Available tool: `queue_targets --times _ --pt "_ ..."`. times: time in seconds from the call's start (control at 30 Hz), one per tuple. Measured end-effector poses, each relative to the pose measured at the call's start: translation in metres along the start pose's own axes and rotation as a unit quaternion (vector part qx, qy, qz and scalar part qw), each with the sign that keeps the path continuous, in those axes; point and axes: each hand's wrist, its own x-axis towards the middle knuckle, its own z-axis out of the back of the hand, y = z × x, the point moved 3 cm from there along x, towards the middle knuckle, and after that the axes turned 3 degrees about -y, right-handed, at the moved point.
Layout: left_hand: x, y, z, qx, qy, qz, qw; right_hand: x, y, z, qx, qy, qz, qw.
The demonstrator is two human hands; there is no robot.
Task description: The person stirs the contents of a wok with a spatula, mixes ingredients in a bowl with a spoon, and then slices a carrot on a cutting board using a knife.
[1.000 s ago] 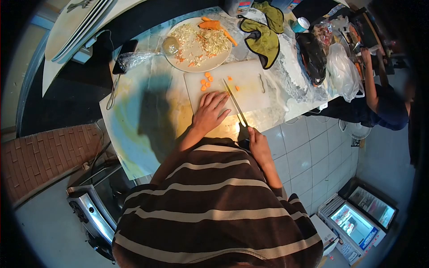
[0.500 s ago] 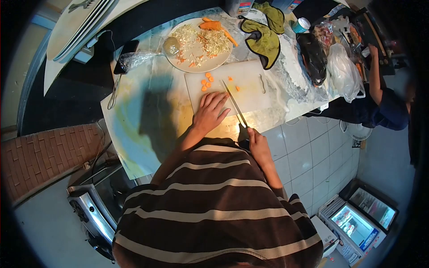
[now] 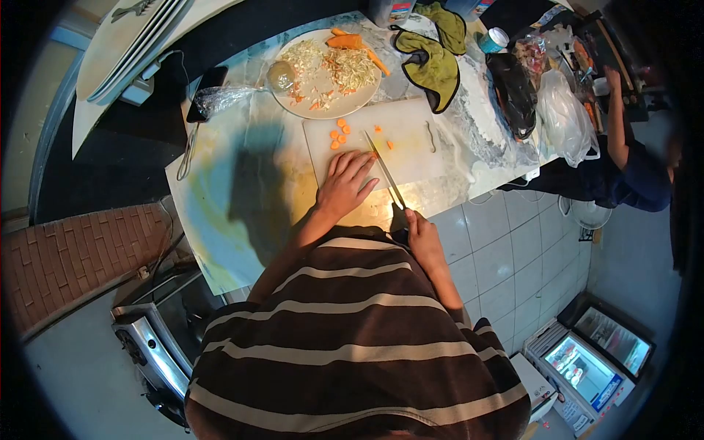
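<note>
My right hand (image 3: pixel 423 238) is closed round the dark handle of a kitchen knife (image 3: pixel 384 170). The blade points away from me over a white cutting board (image 3: pixel 411 117). Just left of the blade, my left hand (image 3: pixel 345 185) rests on the board, fingers bent and pressed down, thumb out towards the knife. A bit of carrot (image 3: pixel 373 155) shows at its fingertips against the blade; the hand covers the rest. Several round carrot slices (image 3: pixel 342 130) lie beyond my left fingers. Small carrot pieces (image 3: pixel 390 145) lie right of the blade.
Behind the board stands a plate (image 3: pixel 312 111) with shredded vegetables, carrot pieces and a knotted plastic bag. A green cloth (image 3: pixel 429 70), a can (image 3: pixel 494 40) and a plastic bag (image 3: pixel 561 110) are to the right. A phone (image 3: pixel 207 92) lies left. A co-worker (image 3: pixel 631 169) stands at the right.
My hands and the knife stay almost in the same place. The co-worker's hand at the far right has shifted slightly.
</note>
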Motion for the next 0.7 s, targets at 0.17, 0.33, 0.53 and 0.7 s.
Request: queue_targets --times 0.17,0.33,0.53,0.7 --pt "0.0003 0.0002 0.0 0.003 0.004 -0.002 1.0 0.0015 -0.0024 -0.0012 -0.004 0.002 0.006 1.0" --pt "-0.0001 0.0007 -0.0008 0.003 0.002 -0.003 1.0 0.0013 -0.0015 0.0008 -0.005 -0.003 0.009 1.0" --pt "0.0016 -0.0008 0.0017 0.001 0.009 -0.003 1.0 0.0007 -0.0012 -0.0002 -0.012 -0.004 0.012 1.0" --pt "0.0013 -0.0007 0.0014 0.004 0.01 0.0 1.0 0.0009 -0.0018 -0.0004 -0.012 -0.013 0.015 1.0"
